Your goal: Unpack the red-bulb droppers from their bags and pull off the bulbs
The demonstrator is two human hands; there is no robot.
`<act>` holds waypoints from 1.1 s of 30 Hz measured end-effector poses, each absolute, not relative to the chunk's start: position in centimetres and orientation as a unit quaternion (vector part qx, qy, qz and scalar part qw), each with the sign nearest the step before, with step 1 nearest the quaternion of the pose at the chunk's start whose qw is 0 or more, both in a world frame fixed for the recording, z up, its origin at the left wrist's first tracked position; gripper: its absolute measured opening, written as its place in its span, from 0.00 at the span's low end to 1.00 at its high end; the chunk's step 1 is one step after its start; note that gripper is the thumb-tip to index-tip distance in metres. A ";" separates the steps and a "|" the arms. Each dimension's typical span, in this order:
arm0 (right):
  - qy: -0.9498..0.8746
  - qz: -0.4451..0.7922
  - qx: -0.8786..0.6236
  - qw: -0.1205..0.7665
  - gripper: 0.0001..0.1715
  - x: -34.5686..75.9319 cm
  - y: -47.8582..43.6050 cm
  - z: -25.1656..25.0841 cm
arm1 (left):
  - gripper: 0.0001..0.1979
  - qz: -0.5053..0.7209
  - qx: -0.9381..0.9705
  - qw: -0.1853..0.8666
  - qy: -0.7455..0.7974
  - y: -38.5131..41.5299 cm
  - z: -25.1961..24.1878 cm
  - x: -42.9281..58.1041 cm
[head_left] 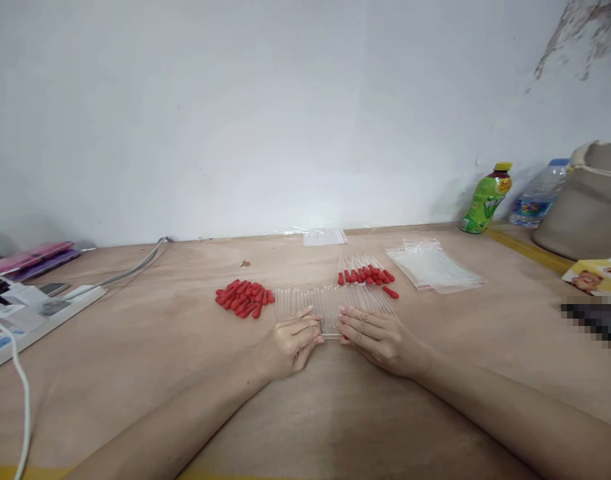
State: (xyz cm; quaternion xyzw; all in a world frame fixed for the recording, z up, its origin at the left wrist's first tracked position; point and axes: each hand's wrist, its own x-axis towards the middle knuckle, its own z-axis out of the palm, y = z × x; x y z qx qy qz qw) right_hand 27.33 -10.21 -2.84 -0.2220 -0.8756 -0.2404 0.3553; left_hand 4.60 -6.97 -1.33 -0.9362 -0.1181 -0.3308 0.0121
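Note:
My left hand (292,340) is closed, pinching one end of a clear glass dropper tube (330,336) held level just above the table. Opposite it, my right hand (380,339) is closed on a red rubber bulb (346,338) at the tube's other end, mostly hidden by the fingers. Behind both hands lies a row of clear tubes (330,300) side by side. Loose red bulbs (242,297) form a pile to the left. Droppers with red bulbs fitted (368,273) lie in a bunch beyond the row, one bulb apart at the right.
Clear zip bags (432,265) lie at the right, another bag (325,237) by the wall. A green bottle (486,199), a water bottle (539,193) and a grey bucket (585,200) stand at the far right. A power strip (40,327) with cables lies at the left.

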 end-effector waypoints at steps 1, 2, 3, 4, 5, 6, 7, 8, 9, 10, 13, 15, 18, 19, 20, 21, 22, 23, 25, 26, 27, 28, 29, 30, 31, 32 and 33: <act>-0.876 -0.239 -0.223 0.355 0.13 27.7 -10.3 -2.8 | 0.07 -0.332 -0.935 0.010 -0.121 -7.0 -1.3 4.4; -0.872 -0.238 -0.229 0.362 0.14 28.1 -10.3 -2.7 | 0.07 -0.335 -0.933 0.008 -0.129 -6.9 -1.2 4.0; -0.863 -0.236 -0.242 0.376 0.14 28.5 -10.3 -2.6 | 0.07 -0.344 -0.928 0.009 -0.141 -6.7 -1.1 3.7; -0.849 -0.232 -0.261 0.395 0.15 29.0 -10.2 -2.5 | 0.07 -0.355 -0.922 0.012 -0.156 -6.5 -1.0 3.2; -0.831 -0.230 -0.285 0.419 0.15 29.5 -10.1 -2.4 | 0.07 -0.370 -0.912 0.018 -0.175 -6.3 -0.9 2.8; -0.812 -0.228 -0.312 0.438 0.15 30.0 -10.0 -2.2 | 0.07 -0.388 -0.900 0.027 -0.196 -5.9 -0.8 2.4; -0.791 -0.231 -0.340 0.453 0.15 30.5 -9.9 -2.0 | 0.07 -0.406 -0.886 0.040 -0.219 -5.6 -0.8 2.1; -0.769 -0.237 -0.372 0.464 0.14 30.9 -9.7 -1.8 | 0.07 -0.421 -0.872 0.054 -0.244 -5.2 -0.7 1.8; -0.745 -0.242 -0.408 0.469 0.13 31.4 -9.5 -1.7 | 0.06 -0.434 -0.858 0.068 -0.268 -4.8 -0.7 1.5; -0.721 -0.244 -0.446 0.470 0.12 31.9 -9.3 -1.6 | 0.06 -0.443 -0.845 0.081 -0.288 -4.4 -0.7 1.3; -0.664 -0.196 -0.560 0.456 0.14 33.6 -8.4 -1.4 | 0.09 -0.454 -0.825 0.110 -0.318 -3.5 -1.0 0.9; -0.635 -0.139 -0.612 0.450 0.16 34.9 -7.7 -1.5 | 0.12 -0.447 -0.825 0.121 -0.323 -3.2 -1.2 0.6; -0.586 -0.067 -0.674 0.445 0.17 36.7 -6.8 -1.7 | 0.15 -0.430 -0.829 0.127 -0.334 -3.0 -1.4 0.4; -0.578 -0.052 -0.687 0.438 0.16 37.1 -6.6 -1.7 | 0.14 -0.427 -0.830 0.129 -0.335 -3.0 -1.5 0.4; -0.575 -0.041 -0.696 0.429 0.15 37.4 -6.4 -1.8 | 0.13 -0.425 -0.831 0.131 -0.334 -3.0 -1.5 0.4; -0.577 -0.033 -0.700 0.419 0.13 37.6 -6.3 -1.9 | 0.12 -0.422 -0.833 0.134 -0.332 -3.0 -1.6 0.5; -0.582 -0.028 -0.702 0.410 0.12 37.6 -6.3 -1.9 | 0.12 -0.417 -0.835 0.138 -0.330 -3.0 -1.6 0.7; -0.589 -0.024 -0.701 0.402 0.11 37.5 -6.3 -1.9 | 0.11 -0.411 -0.838 0.143 -0.329 -3.0 -1.7 0.8; -0.604 -0.025 -0.695 0.388 0.11 37.2 -6.3 -2.0 | 0.11 -0.391 -0.847 0.154 -0.326 -3.0 -1.8 1.2; -0.612 -0.028 -0.692 0.381 0.11 37.0 -6.4 -2.0 | 0.11 -0.380 -0.852 0.159 -0.325 -3.0 -1.8 1.4; -0.621 -0.032 -0.688 0.374 0.12 36.8 -6.4 -2.1 | 0.12 -0.369 -0.856 0.164 -0.323 -3.0 -1.9 1.5; -0.629 -0.036 -0.684 0.368 0.12 36.7 -6.3 -2.2 | 0.12 -0.359 -0.859 0.167 -0.324 -3.1 -2.0 1.7; -0.638 -0.041 -0.678 0.364 0.12 36.6 -6.3 -2.3 | 0.13 -0.351 -0.863 0.166 -0.324 -3.1 -2.0 1.8; -0.647 -0.045 -0.670 0.361 0.13 36.5 -6.2 -2.4 | 0.13 -0.345 -0.866 0.161 -0.323 -3.2 -2.0 1.9; -0.656 -0.049 -0.663 0.358 0.13 36.4 -6.1 -2.6 | 0.14 -0.342 -0.869 0.151 -0.323 -3.3 -2.0 1.9; -0.664 -0.053 -0.656 0.355 0.13 36.4 -6.0 -2.7 | 0.14 -0.339 -0.873 0.136 -0.322 -3.5 -2.0 2.0; -0.671 -0.053 -0.650 0.353 0.14 36.4 -5.9 -2.8 | 0.15 -0.337 -0.877 0.118 -0.322 -3.7 -1.9 2.0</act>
